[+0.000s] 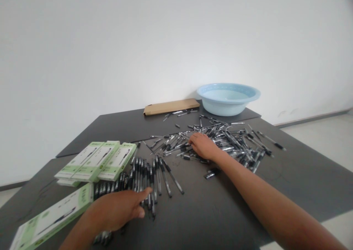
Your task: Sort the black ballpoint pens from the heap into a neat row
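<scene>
My left hand point(121, 209) is over the near end of a row of black gel pens point(138, 172) lying side by side. Its thumb and index finger are stretched out and apart, and no pen shows gripped between them. Farther right, my right hand point(202, 145) reaches into a loose pile of clear-barrelled pens point(228, 143). Its fingers are bent down and closed on a pen point(185, 136) at the pile's left side; the fingertips are partly hidden. Left of the row lie several white-and-green pen boxes point(91, 161), and another pen box point(55, 217) lies nearer my left wrist.
A light blue basin point(227, 99) stands at the table's back right. Beside it lies a flat brown cardboard piece point(171, 106), with several loose pens point(180, 113) in front. The dark table point(182, 220) has a seam across it, and a white wall point(138, 40) rises behind.
</scene>
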